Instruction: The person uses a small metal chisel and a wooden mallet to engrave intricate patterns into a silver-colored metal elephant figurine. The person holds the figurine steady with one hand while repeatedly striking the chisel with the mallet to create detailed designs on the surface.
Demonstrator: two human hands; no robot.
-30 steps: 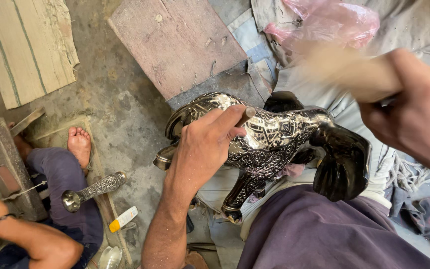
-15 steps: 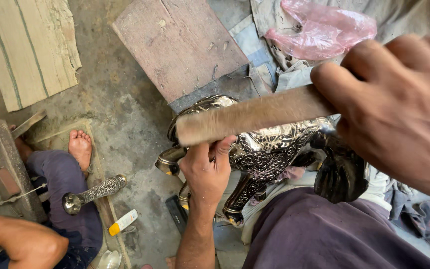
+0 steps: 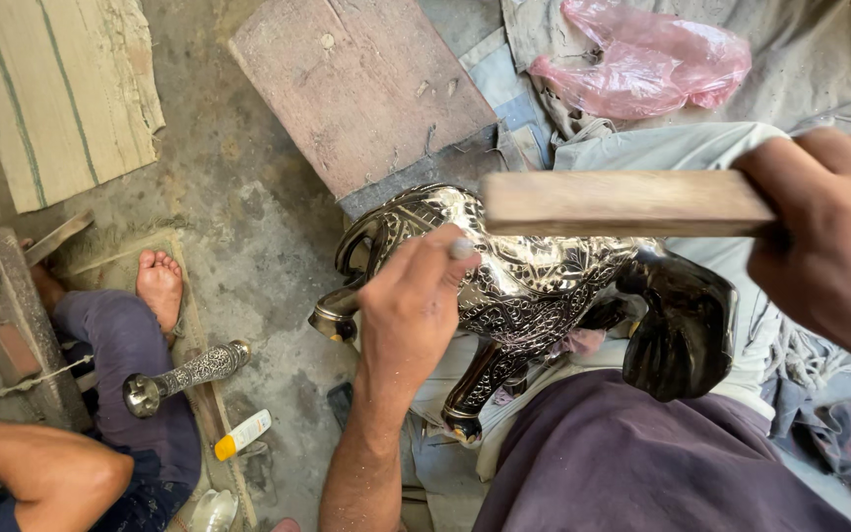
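Observation:
A shiny, finely engraved metal animal figure (image 3: 534,286) with a dark head lies across my lap. My left hand (image 3: 411,315) rests on its back, fingers pinched around a small grey metal punch (image 3: 462,248) whose tip shows above the thumb. My right hand (image 3: 829,246), close to the camera at the right, grips a flat wooden stick (image 3: 622,202). The stick is held level just above the figure and the punch.
A reddish wooden board (image 3: 361,84) and a pink plastic bag (image 3: 642,64) lie beyond the figure. At the left another person sits, bare foot (image 3: 160,286) on the concrete, beside an engraved metal piece (image 3: 184,374) and a small yellow-capped tube (image 3: 241,433).
The wooden stick swung down from a raised blur at the upper right to a level position over the figure. My left hand slid lower on the figure's back.

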